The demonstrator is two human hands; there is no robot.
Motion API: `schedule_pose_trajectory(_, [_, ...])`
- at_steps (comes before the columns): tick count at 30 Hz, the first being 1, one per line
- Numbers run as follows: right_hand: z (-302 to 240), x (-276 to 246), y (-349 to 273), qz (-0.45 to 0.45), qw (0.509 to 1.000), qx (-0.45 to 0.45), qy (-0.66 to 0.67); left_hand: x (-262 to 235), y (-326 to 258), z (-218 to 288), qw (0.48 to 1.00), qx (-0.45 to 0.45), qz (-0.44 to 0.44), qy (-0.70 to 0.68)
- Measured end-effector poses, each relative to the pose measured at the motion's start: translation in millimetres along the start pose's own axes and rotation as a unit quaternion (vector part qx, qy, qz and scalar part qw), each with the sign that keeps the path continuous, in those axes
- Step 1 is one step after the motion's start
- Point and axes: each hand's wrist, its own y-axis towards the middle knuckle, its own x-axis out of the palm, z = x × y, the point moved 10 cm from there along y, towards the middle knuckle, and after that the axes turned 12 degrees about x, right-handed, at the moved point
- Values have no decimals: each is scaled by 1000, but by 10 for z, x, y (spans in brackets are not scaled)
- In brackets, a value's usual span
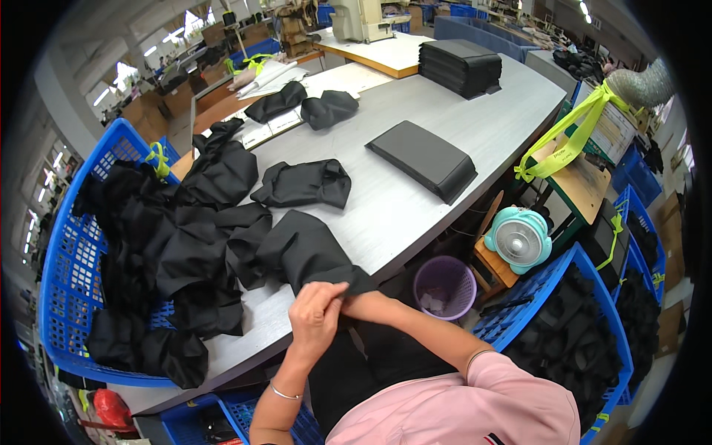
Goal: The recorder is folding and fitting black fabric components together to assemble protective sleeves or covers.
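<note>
A person's left hand (317, 315), fingers curled, pinches the near edge of a soft, matte-black fabric piece (304, 245) at the near side of a pale grey table (400, 211), just beside a heaped blue plastic basket (67, 341). The right hand (365, 305) is partly hidden at the fabric; its grip cannot be told. Holding the edge taut while working the cloth evenly should limit bunching.

Pink short-sleeved shirt (445, 408), slim silver bracelet (285, 394)
</note>
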Motion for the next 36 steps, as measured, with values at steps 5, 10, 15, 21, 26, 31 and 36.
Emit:
schedule_pose_trajectory(5, [-279,-575,-149,253,929,-268,-39,314,-163,415,989,-40,33,-140])
schedule_pose_trajectory(10, [591,-176,708,192,617,292,706,712,-399,973,963,5,-36,-267])
schedule_pose_trajectory(15, [705,-90,528,170,575,338,726,564,-507,835,951,-74,-1,-301])
schedule_pose_trajectory(21, [24,-153,15,106,751,35,650,-21,-262,-446,947,-211,220,-102])
schedule_pose_trajectory(26, [-148,201,-333,74,914,193,349,268,-569,-2080,906,-287,285,-122])
schedule_pose_trajectory(31, [-266,248,-812,-26,914,186,360,-480,-818,-2625,892,-284,349,-54])
schedule_pose_trajectory(36, [142,104,-1142,-16,879,203,431,-1194,-938,-2492,847,-288,414,-166])
